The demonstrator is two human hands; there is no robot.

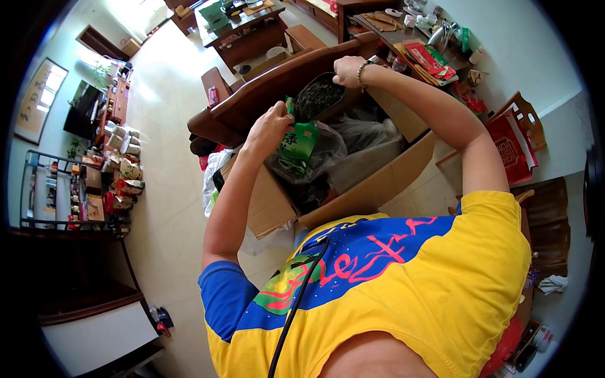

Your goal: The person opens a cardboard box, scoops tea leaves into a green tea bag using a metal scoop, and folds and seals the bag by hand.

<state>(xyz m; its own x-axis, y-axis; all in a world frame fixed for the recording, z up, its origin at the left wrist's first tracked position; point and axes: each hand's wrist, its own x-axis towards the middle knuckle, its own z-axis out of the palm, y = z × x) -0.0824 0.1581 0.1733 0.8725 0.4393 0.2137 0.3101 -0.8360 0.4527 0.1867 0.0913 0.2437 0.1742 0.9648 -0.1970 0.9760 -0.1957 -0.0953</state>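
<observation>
My left hand [270, 131] is closed on the upper edge of a green tea bag [299, 150] with large printed characters, which hangs over the open cardboard box [368, 198]. My right hand [348, 72] grips the far end of a dark scoop [343, 94]; its handle is hidden by my fingers. Dark loose tea leaves [318, 99] fill the scoop, whose near end tilts down to the mouth of the bag. Below, clear plastic bags [365, 135] lie inside the box. Whether leaves are dropping into the bag I cannot tell.
Behind the box runs a wooden bench back [233, 107]. At the upper right, a cluttered table [403, 38] carries red packets and bottles. A wooden chair [528, 123] with a red bag [509, 148] stands to the right. Shelves with many goods line the left wall.
</observation>
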